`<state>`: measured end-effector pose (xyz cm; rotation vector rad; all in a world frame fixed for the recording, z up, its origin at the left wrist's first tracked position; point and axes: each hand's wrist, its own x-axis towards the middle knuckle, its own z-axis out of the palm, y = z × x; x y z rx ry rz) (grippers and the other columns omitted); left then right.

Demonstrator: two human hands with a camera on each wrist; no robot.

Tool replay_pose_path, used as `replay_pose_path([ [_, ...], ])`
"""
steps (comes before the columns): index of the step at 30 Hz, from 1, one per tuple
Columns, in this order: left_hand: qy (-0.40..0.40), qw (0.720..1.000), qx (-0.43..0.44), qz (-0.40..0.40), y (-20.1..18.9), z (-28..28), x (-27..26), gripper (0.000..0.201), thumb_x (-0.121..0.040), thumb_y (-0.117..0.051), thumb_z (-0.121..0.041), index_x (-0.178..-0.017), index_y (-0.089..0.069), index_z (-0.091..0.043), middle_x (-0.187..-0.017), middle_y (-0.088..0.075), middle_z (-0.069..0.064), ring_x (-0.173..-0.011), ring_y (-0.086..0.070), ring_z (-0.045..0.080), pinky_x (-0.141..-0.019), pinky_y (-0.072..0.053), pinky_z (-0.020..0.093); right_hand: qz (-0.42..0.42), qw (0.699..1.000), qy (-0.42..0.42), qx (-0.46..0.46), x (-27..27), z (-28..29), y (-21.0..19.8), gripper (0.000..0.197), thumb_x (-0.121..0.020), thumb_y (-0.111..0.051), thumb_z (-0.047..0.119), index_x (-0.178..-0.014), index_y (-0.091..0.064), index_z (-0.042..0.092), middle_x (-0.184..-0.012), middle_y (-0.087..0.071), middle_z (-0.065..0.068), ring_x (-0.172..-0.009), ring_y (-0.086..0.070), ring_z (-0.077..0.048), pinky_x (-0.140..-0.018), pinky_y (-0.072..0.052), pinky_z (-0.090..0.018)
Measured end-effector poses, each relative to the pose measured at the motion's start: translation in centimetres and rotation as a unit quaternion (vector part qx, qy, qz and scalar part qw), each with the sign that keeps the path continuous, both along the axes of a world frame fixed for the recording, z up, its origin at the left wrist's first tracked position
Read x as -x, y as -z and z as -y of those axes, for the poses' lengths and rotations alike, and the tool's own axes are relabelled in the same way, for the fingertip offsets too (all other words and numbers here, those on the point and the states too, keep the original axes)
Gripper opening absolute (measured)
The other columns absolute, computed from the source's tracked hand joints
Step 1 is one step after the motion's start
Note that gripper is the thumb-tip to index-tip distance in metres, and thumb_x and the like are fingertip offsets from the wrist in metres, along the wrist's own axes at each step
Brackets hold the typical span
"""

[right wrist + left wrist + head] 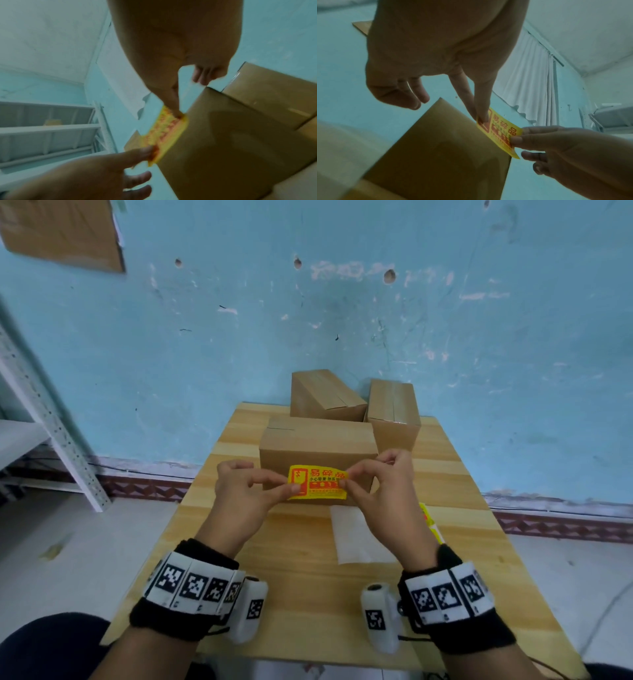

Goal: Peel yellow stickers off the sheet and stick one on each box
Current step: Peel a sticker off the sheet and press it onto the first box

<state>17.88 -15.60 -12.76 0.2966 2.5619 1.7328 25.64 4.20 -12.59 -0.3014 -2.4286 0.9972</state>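
Observation:
A yellow sticker (317, 482) with red print is stretched between both hands, just in front of the near face of the closest cardboard box (318, 445). My left hand (289, 486) pinches its left end with thumb and forefinger. My right hand (344, 478) pinches its right end. In the left wrist view the yellow sticker (500, 133) lies along the edge of the box (445, 146). In the right wrist view the sticker (164, 133) is blurred beside the box (231, 142). Whether it touches the box cannot be told.
Two more cardboard boxes (325, 395) (394, 412) stand behind the near one on the wooden table (308, 594). A white backing sheet (356, 537) lies under my right wrist, with yellow stickers (430, 522) beside it. A metal shelf (51, 422) stands on the left.

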Motion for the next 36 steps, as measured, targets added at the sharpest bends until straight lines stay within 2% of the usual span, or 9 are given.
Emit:
replay_pose_path([
  [4,-0.002,0.996,0.087,0.013,0.1,-1.4,0.0,0.021,-0.069,-0.088,-0.037,-0.072,-0.067,-0.036,-0.12,-0.029,0.001,-0.131,-0.03,0.024,-0.115,-0.031,0.037,0.09,0.995,0.026,-0.03,1.1,0.4,0.7,0.019,-0.084,-0.077,0.027,-0.072,-0.066,0.037,-0.158,-0.02,-0.018,-0.148,-0.017,-0.03,-0.12,-0.025,-0.044],
  [7,0.019,0.998,0.063,0.009,-0.3,-1.7,1.4,0.021,-0.061,-0.089,-0.049,-0.065,-0.073,-0.036,-0.136,-0.041,0.007,-0.139,-0.033,0.027,-0.116,-0.033,0.046,0.117,0.99,-0.05,0.064,3.1,-0.9,0.9,0.02,-0.082,-0.078,0.024,-0.067,-0.068,0.033,-0.103,-0.068,-0.011,-0.109,-0.062,-0.027,-0.088,-0.048,-0.027],
  [10,0.052,0.996,0.062,-0.031,-0.5,-1.5,2.3,0.024,-0.055,-0.086,-0.06,-0.067,-0.076,-0.041,-0.136,-0.051,0.009,-0.142,-0.032,0.029,-0.117,-0.03,0.049,0.066,0.99,-0.084,0.094,3.2,-1.9,-0.1,0.009,-0.084,-0.077,0.016,-0.077,-0.074,0.012,-0.074,-0.066,0.001,-0.071,-0.056,-0.008,-0.063,-0.041,-0.02],
  [14,0.059,0.988,0.041,-0.134,-2.2,-0.5,1.1,0.014,-0.068,-0.087,-0.034,-0.07,-0.074,-0.039,-0.127,-0.035,-0.001,-0.126,-0.023,0.003,-0.104,-0.026,0.023,0.021,0.977,-0.109,0.184,1.0,-2.5,-1.7,0.009,-0.084,-0.077,0.012,-0.076,-0.075,0.01,-0.059,-0.064,0.013,-0.055,-0.053,0.002,-0.053,-0.04,-0.011],
  [19,0.095,0.987,-0.027,-0.13,-1.5,-1.3,0.6,0.007,-0.076,-0.081,-0.031,-0.074,-0.075,-0.034,-0.128,-0.029,0.0,-0.127,-0.034,0.003,-0.09,-0.035,-0.001,0.024,0.97,-0.125,0.207,-0.7,-2.8,-1.5,0.013,-0.087,-0.074,0.015,-0.078,-0.072,0.007,-0.049,-0.054,0.017,-0.048,-0.046,0.004,-0.048,-0.036,-0.01],
  [24,0.101,0.99,-0.037,-0.09,0.4,-2.1,1.4,0.007,-0.073,-0.085,-0.03,-0.076,-0.079,-0.033,-0.143,-0.04,0.005,-0.139,-0.037,0.018,-0.112,-0.04,0.032,0.057,0.974,-0.097,0.196,-0.2,-3.3,-0.8,0.022,-0.085,-0.077,0.018,-0.066,-0.067,0.02,-0.056,-0.057,0.016,-0.057,-0.049,-0.004,-0.054,-0.038,-0.021],
  [28,0.106,0.992,-0.051,-0.043,0.6,-2.2,1.6,0.009,-0.071,-0.085,-0.028,-0.078,-0.078,-0.027,-0.139,-0.038,0.004,-0.136,-0.035,0.012,-0.098,-0.038,0.011,0.038,0.974,-0.11,0.194,-0.3,-4.0,-0.6,0.018,-0.084,-0.078,0.018,-0.068,-0.07,0.015,-0.061,-0.06,0.015,-0.06,-0.052,-0.002,-0.057,-0.039,-0.016],
  [33,0.109,0.99,-0.064,-0.061,1.4,-2.3,1.6,0.018,-0.07,-0.085,-0.037,-0.083,-0.08,-0.025,-0.133,-0.048,0.007,-0.131,-0.041,0.017,-0.111,-0.041,0.033,-0.003,0.969,-0.106,0.225,-0.3,-4.6,-0.3,0.015,-0.083,-0.078,0.014,-0.071,-0.07,0.013,-0.055,-0.061,0.017,-0.05,-0.051,0.005,-0.048,-0.036,-0.008],
  [36,0.141,0.981,-0.059,-0.123,1.8,-2.0,1.9,0.029,-0.07,-0.081,-0.054,-0.086,-0.082,-0.03,-0.116,-0.067,0.006,-0.122,-0.053,0.024,-0.103,-0.047,0.043,-0.024,0.954,-0.099,0.282,-0.4,-4.1,0.3,0.01,-0.083,-0.078,0.014,-0.074,-0.075,0.011,-0.067,-0.07,0.005,-0.067,-0.062,-0.009,-0.063,-0.049,-0.021],
])
